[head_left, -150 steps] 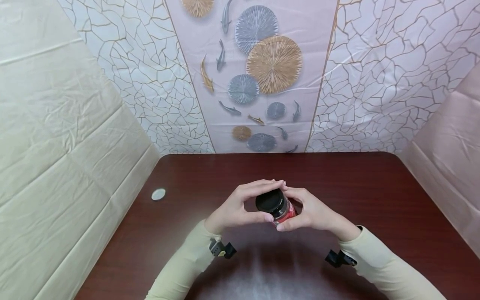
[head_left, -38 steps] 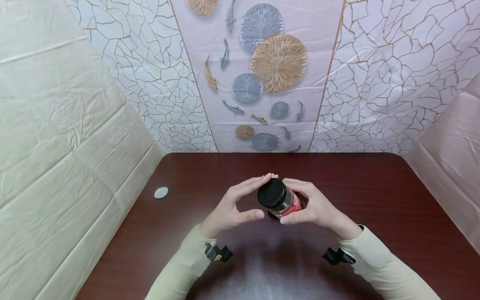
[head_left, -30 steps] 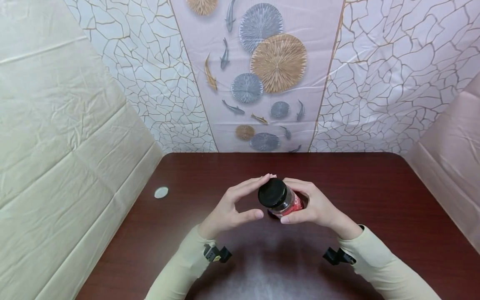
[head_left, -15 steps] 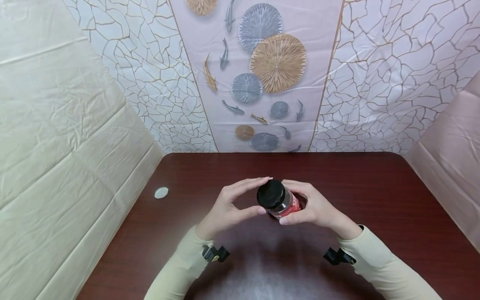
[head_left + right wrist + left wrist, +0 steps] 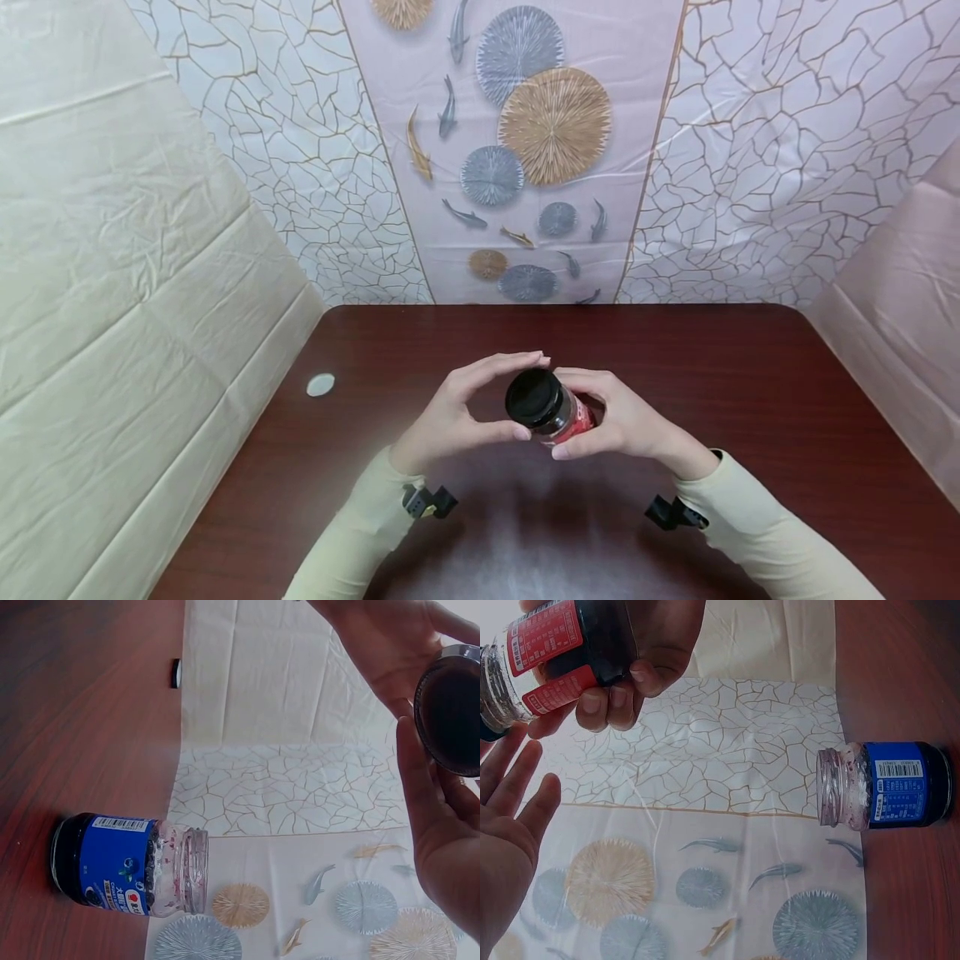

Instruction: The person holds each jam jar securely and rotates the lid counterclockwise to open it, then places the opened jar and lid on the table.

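Note:
A glass jar [image 5: 573, 421] with a red label and a black lid [image 5: 533, 397] is tilted, its lid toward my left hand. My right hand [image 5: 626, 421] grips it round the lower part; its dark base [image 5: 454, 712] faces the right wrist camera. My left hand [image 5: 450, 417] arches loosely about the lid, fingers extended behind it and the thumb tip at its near edge; contact is unclear. In the left wrist view, a lidless jar with a blue label [image 5: 896, 784] stands upright on the table below. The head view hides that jar.
A small white disc [image 5: 320, 385], probably a lid lying upside down, is on the dark red table [image 5: 675, 342] at the far left. Pale cloth [image 5: 187, 250] hangs along the left side. Patterned cloth [image 5: 750, 167] covers the back.
The red-labelled jar and my right hand have shifted slightly left and nearer me. My left hand, whose fingers were farther round the lid five seconds ago, now sits farther left, its thumb near the lid.

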A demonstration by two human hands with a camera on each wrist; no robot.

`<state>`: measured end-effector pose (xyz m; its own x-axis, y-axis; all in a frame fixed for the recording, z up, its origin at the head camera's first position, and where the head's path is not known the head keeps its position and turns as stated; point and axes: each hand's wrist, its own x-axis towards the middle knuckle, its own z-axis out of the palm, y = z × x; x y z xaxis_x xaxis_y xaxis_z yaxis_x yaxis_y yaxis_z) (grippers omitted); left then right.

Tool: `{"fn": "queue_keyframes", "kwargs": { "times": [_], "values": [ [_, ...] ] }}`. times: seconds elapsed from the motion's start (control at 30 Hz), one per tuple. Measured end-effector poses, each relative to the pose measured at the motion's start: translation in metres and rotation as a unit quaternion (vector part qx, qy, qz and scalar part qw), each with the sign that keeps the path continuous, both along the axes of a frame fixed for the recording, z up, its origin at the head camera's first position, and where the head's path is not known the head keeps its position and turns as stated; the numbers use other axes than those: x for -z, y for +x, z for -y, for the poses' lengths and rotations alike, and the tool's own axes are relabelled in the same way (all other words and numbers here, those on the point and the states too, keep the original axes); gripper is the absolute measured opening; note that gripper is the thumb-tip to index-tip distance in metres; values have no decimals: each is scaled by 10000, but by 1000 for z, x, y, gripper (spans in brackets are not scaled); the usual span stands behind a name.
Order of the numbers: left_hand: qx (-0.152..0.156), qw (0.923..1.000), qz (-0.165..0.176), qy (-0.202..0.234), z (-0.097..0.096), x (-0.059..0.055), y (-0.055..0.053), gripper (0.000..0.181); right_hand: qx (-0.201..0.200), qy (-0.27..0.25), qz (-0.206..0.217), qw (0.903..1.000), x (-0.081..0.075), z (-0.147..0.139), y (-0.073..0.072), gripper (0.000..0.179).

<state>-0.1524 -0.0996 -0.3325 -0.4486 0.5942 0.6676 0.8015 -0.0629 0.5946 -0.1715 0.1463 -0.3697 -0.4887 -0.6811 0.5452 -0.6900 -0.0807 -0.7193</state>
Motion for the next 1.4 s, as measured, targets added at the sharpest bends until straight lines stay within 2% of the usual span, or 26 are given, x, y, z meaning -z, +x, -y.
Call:
{"fn": "queue_keyframes", "kwargs": {
  "times": [0.13,0.3,0.5,0.6,0.87,0.93,1.17,1.4],
  "values": [
    [265,9996,76,-57,-2,-7,3,74,60,89,99,9999,0,0,0,53],
    [496,9986,164,-50,-4,-6,2,74,109,148,183,9997,0,1,2,52],
    [664,9976,182,-49,-8,14,-12,76,281,223,178,9992,-1,4,5,57],
    [690,9975,135,-44,-11,19,-16,76,360,199,77,9991,0,6,5,58],
    [510,9985,-205,-26,-20,16,-15,76,417,180,110,9989,3,11,4,58],
    [552,9983,-200,49,-20,16,-15,76,354,83,207,9991,3,10,4,57],
    [934,9944,138,480,-16,17,-15,69,77,-198,582,9981,-1,5,3,51],
    [702,9971,28,296,-10,20,-16,67,24,-187,561,9982,-3,4,2,51]
  ]
}}
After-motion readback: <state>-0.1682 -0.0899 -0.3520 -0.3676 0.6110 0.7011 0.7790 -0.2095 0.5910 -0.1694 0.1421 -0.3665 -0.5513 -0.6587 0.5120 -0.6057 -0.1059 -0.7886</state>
